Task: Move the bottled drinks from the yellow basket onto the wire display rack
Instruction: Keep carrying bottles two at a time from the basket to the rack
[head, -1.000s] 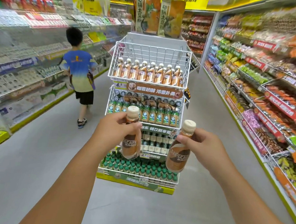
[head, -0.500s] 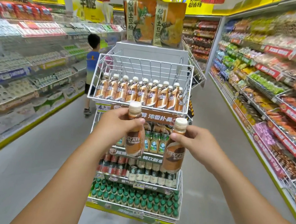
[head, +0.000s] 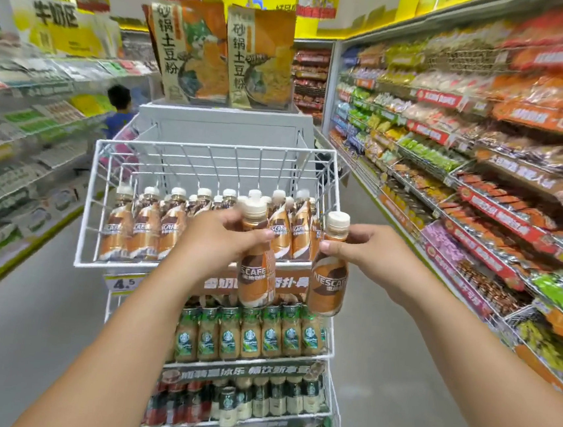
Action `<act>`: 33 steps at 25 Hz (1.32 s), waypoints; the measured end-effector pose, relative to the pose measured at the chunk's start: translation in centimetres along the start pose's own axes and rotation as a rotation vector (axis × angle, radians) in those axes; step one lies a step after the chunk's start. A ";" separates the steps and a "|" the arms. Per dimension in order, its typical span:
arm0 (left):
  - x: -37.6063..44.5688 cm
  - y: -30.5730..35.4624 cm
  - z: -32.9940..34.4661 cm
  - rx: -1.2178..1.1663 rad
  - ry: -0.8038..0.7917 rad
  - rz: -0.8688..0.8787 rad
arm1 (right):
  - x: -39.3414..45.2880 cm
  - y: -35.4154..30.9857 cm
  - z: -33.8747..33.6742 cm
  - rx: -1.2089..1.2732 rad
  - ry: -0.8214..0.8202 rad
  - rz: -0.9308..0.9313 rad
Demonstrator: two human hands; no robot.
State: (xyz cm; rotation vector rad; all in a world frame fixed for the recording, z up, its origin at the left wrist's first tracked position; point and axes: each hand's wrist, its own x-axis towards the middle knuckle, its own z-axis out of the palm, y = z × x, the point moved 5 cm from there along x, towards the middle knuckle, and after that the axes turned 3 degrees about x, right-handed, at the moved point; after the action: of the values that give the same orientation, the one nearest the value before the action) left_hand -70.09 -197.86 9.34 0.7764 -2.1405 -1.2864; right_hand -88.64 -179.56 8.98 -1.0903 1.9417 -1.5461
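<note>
Bottles upright, one clamped in each of both hands: left hand (head: pixel 217 241), right hand (head: pixel 369 256), just before top basket (head: pixel 198 272) of rack, L nearer.

white-coated wire rack (head: pixel 88 201), glossy plastic bottles (head: pixel 257 276)

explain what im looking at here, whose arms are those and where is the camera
The camera sits on a person's head, looking forward and down, so the two bare arms are theirs. No machine is involved. The left hand holds one brown coffee bottle and the right hand holds another, each in a closed grip, in front of a white wire display rack in a shop aisle. Its top basket already holds matching bottles; green-labelled bottles fill the tier below.
</note>
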 end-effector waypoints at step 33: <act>19.6 -3.2 8.6 0.094 -0.088 -0.025 | 16.5 1.7 -0.9 -0.783 0.316 0.096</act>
State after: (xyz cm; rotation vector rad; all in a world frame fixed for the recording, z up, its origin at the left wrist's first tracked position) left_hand -89.06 -207.68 5.66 0.8002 -2.2816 -1.2619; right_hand -99.76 -191.92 9.97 -1.0325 2.8943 -0.9397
